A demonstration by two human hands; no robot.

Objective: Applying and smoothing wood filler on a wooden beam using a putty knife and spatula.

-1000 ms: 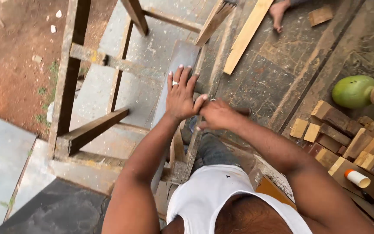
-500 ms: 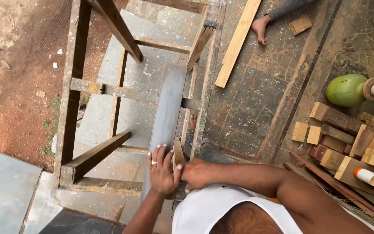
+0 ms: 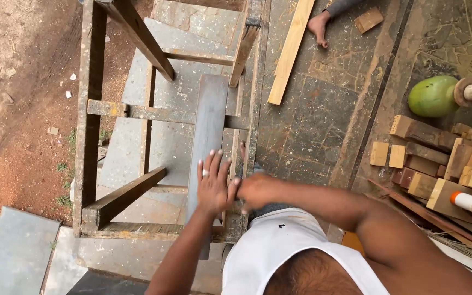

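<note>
Both hands have slid forward along the grey plank (image 3: 210, 125) lying on the wooden frame (image 3: 89, 109). Left hand (image 3: 214, 186) rests flat, fingers spread; right hand (image 3: 255, 191) is clenched beside it, contents unclear.

**Grey Plank: State and Position**

The grey plank (image 3: 210, 123) is long, flat and narrow, with a weathered, dull surface. It lies lengthwise on the crossbars of an open wooden frame (image 3: 88, 109), running away from the person. Its near end lies under the left hand (image 3: 214, 186).
</note>
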